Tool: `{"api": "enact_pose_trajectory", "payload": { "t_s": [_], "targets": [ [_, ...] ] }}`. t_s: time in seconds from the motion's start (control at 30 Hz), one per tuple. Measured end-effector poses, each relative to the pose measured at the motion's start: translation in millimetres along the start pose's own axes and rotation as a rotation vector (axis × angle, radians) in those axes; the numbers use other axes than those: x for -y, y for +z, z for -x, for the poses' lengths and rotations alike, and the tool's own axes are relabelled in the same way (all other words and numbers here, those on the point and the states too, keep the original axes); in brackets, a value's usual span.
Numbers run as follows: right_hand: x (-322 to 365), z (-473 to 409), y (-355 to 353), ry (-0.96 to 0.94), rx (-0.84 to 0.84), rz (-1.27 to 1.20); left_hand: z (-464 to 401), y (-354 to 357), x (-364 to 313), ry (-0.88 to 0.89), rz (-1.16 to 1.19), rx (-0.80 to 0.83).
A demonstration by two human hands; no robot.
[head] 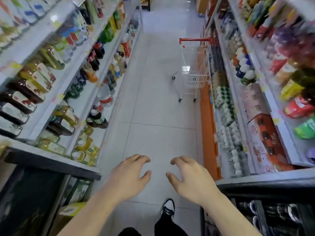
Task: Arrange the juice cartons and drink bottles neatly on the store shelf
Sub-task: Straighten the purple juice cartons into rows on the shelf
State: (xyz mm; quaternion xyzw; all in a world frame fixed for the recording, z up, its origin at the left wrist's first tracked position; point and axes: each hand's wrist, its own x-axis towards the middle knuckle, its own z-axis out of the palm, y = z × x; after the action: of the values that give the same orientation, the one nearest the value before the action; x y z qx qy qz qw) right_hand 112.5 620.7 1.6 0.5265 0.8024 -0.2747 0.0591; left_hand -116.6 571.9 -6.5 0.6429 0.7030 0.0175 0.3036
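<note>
So both hands are out front over the tiled floor (158, 92), holding nothing: left hand (131, 174) and right hand (189, 178) both have their fingers loosely curled, palms down, a gap between them. Drink bottles (92, 72) sit in rows on the left shelf (80, 55), kinda blurry. A small white shopping cart (192, 70) with a red handle is parked further down the aisle, against the right-hand shelves (265, 92).

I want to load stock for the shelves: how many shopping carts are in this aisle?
1. The shopping cart with a red handle stands ahead on the floor, close to the right-hand shelves. Others may be beyond view.
</note>
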Motion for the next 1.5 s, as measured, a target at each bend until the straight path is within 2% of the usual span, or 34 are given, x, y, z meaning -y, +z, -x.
{"api": "enact_pose_trajectory", "payload": {
  "t_s": [0.33,0.5,0.67,0.9,1.2,1.5],
  "targets": [
    [-41.9,-183.8,-108.8,-0.021,0.028,0.016,-192.4,-96.8,-17.5,-0.031,0.037,-0.035],
    [-53.4,-284.0,-151.4,0.056,0.0,0.025,-306.0,-142.7,-3.2,0.025,0.047,-0.033],
    [-58.7,-371.0,-208.1,0.12,-0.036,-0.026,-410.5,-201.5,-9.2,0.13,0.016,0.039],
    [-93.7,-490.1,-279.9,0.191,-0.04,-0.075,-552.9,-265.3,-32.7,0.182,-0.01,0.057],
    [-165.8,-652.4,-388.5,0.11,-0.009,-0.04,-725.3,-332.8,-76.5,0.101,0.014,0.008],
    [-215.5,-784.0,-485.8,0.142,-0.09,-0.047,-891.3,-404.6,-123.4,0.165,0.043,-0.035]
  ]
}}
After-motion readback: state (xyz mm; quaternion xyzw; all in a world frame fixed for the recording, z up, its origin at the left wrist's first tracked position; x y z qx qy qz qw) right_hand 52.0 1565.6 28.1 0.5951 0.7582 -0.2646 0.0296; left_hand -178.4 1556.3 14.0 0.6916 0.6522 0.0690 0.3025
